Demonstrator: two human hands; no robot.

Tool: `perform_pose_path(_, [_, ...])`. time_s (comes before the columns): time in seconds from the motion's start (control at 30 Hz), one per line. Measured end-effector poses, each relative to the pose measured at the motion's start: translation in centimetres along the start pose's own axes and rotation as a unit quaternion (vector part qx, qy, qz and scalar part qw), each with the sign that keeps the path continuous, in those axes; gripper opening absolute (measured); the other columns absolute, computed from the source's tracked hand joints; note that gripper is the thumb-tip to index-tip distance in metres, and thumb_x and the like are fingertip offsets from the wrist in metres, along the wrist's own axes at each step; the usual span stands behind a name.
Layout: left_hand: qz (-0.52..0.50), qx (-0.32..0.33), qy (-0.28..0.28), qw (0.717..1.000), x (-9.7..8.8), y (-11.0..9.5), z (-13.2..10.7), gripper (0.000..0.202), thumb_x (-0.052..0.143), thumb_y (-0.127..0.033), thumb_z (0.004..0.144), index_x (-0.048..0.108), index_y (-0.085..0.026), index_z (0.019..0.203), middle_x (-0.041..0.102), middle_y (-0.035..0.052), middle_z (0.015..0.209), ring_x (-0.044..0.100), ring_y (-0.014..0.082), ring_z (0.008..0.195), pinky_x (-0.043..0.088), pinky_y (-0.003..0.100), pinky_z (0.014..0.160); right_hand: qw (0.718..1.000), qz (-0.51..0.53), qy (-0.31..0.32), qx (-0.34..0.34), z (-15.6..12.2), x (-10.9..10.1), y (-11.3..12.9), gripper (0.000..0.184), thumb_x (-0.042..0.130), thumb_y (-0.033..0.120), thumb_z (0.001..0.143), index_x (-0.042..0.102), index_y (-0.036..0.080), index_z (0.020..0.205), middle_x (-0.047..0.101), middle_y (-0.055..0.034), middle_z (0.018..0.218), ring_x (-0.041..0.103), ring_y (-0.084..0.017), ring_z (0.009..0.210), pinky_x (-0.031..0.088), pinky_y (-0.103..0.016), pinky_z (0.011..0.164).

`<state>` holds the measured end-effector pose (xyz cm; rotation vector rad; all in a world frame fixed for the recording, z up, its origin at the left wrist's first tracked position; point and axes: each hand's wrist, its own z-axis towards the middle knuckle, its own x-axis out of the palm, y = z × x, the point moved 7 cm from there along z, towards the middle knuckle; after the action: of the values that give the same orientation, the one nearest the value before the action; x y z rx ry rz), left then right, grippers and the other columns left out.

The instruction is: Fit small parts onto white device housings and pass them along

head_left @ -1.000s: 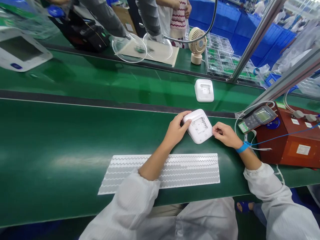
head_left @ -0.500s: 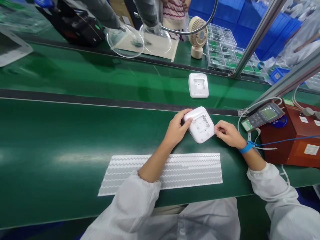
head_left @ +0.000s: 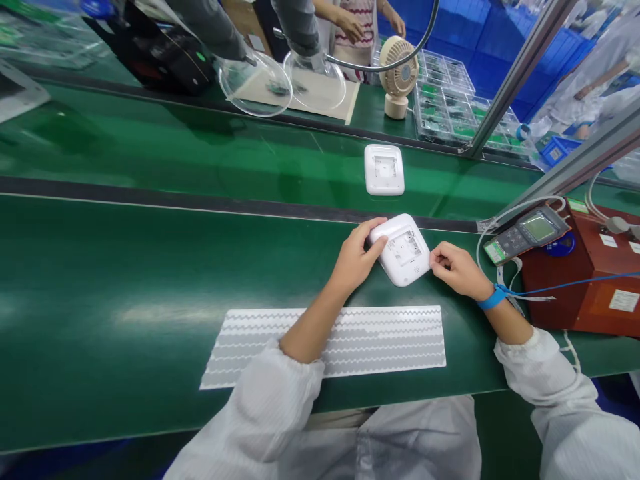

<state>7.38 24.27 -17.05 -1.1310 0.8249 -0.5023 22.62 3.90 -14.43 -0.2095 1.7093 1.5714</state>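
A white, rounded-square plastic housing [head_left: 400, 257] with a square recess in its upper face is turned at an angle on the green bench. My left hand [head_left: 361, 250] grips it at its left corner, thumb on top. At the opposite edge, my right hand [head_left: 453, 267] is closed in a pinch against the side; whatever lies between its fingertips is too small to make out. A blue band circles the right wrist. Beneath my left forearm lies a white sheet of grey wavy-edged stickers [head_left: 390, 340].
A second white housing [head_left: 384, 188] rides on the green conveyor belt [head_left: 200, 157]. To the right, a handheld meter [head_left: 537, 228] leans by a reddish-brown box [head_left: 575, 283]. Beyond the belt are a small fan [head_left: 399, 70], clear divided trays [head_left: 443, 100] and another person's hands [head_left: 350, 25].
The second housing has shifted left along the belt. Behind it, the other person's hands have come further into view. My own hands and the held housing are nearly unmoved.
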Motion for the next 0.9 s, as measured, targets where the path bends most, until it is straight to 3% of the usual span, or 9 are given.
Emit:
perform_pose_path(0.37, [0.008, 0.019, -0.002, 1.000, 0.1, -0.1, 0.0, 0.045, 0.062, -0.042, 0.108, 0.069, -0.024, 0.149, 0.071, 0.0106, 0.157, 0.065, 0.0321, 0.146, 0.051, 0.048, 0.126, 0.988, 0.084, 0.008, 0.132, 0.3, 0.5, -2.8, 0.013, 0.075, 0.032, 0.086, 0.064, 0.024, 0.087, 0.072, 0.0008, 0.081, 0.065, -0.019, 0.073, 0.050, -0.032, 0.069])
perform_pose_path(0.5, [0.003, 0.014, 0.000, 1.000, 0.1, 0.0, 0.1, 0.045, 0.062, -0.042, 0.107, 0.069, -0.023, 0.148, 0.072, 0.0116, 0.157, 0.066, 0.0321, 0.145, 0.052, 0.048, 0.125, 0.977, 0.152, 0.033, 0.149, 0.6, 0.7, -3.5, 0.022, 0.080, 0.039, 0.086, 0.065, 0.024, 0.088, 0.073, 0.0005, 0.080, 0.068, -0.020, 0.075, 0.053, -0.033, 0.073])
perform_pose_path(0.8, [-0.008, 0.061, -0.005, 0.998, 0.7, -0.6, 0.5, 0.044, 0.063, -0.034, 0.107, 0.070, -0.020, 0.148, 0.071, 0.0124, 0.158, 0.065, 0.0291, 0.148, 0.047, 0.044, 0.130, 0.971, 0.163, 0.047, 0.165, 1.6, 0.2, -4.5, 0.049, 0.097, 0.054, 0.073, 0.063, 0.022, 0.086, 0.071, 0.0012, 0.074, 0.066, -0.018, 0.069, 0.050, -0.030, 0.070])
perform_pose_path(0.9, [-0.018, 0.072, -0.010, 0.997, 0.8, -0.6, 0.6, 0.044, 0.063, -0.032, 0.107, 0.070, -0.017, 0.148, 0.072, 0.0138, 0.156, 0.066, 0.0292, 0.145, 0.049, 0.043, 0.128, 0.971, 0.175, 0.021, 0.161, 1.3, 0.0, -4.2, 0.054, 0.098, 0.055, 0.069, 0.064, 0.021, 0.093, 0.070, 0.0018, 0.076, 0.065, -0.018, 0.069, 0.051, -0.031, 0.071])
